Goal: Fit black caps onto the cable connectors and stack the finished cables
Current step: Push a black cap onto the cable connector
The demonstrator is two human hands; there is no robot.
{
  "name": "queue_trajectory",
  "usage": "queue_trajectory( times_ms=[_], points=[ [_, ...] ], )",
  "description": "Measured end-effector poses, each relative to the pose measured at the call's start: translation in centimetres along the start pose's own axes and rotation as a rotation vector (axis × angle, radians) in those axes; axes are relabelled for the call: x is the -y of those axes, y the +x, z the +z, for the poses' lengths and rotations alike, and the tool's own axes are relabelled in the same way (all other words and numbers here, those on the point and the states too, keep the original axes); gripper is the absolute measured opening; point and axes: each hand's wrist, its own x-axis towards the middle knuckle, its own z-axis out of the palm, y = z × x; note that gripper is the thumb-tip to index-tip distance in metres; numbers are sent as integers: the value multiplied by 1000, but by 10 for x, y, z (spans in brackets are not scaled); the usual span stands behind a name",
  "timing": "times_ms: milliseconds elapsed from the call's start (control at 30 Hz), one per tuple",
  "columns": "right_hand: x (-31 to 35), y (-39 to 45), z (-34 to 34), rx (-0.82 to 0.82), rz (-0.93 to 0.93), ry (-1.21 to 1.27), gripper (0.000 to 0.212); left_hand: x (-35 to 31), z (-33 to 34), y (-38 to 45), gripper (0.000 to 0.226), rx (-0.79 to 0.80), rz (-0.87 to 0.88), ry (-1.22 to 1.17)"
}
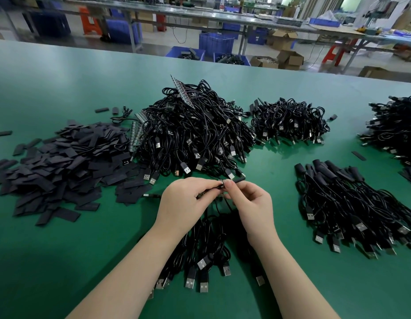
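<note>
My left hand (185, 199) pinches a small connector board (220, 182) at the end of a black cable. My right hand (250, 200) pinches a black cap (237, 180) and holds it against that connector, just above the table. A bundle of black USB cables (204, 247) hangs from my hands and lies between my forearms. A heap of flat black caps (61, 162) lies to the left. A big tangle of uncapped cables (193, 132) sits straight ahead. A stack of capped cables (351, 203) lies to the right.
The green table (61, 261) reaches to a far edge, with factory benches and blue crates (216, 42) beyond. A smaller cable pile (289, 120) sits at the back right, another (397, 127) at the far right edge. Loose caps lie scattered at the left.
</note>
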Motion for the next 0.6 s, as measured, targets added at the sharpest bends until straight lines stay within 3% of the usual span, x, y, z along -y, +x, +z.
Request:
queue_trajectory(
  times_ms=[600],
  points=[
    [3,-3,4,4,4,22,19,0,7,-4,18,-74,-21,-34]
  ],
)
